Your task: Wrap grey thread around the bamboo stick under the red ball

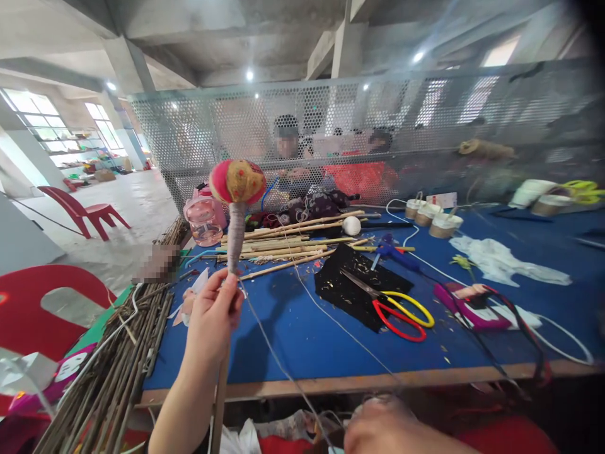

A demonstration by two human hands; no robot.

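Note:
My left hand (pixel 215 306) is closed around an upright wooden stick (pixel 220 394). The stick's upper part is wound with grey yarn (pixel 236 233) and topped by a pink and gold ball-shaped head (pixel 237 181). A loose grey strand (pixel 271 350) runs from the winding down towards the lower edge of the view. Low in front of the table edge, my right hand (pixel 378 419) is smeared by motion; its fingers are hidden, and whether it holds the strand cannot be made out. Scissors with red and yellow handles (pixel 401 313) lie on a black cloth (pixel 333 271).
Wooden sticks (pixel 283 246) and a white ball (pixel 351 226) lie across the blue table (pixel 283 315). A blue glue gun (pixel 397 253), paper cups (pixel 444 225) and a plastic bag (pixel 510 258) are at right. Dark twigs (pixel 123 366) line the left. Behind stands a perforated screen (pixel 189 135) with people beyond.

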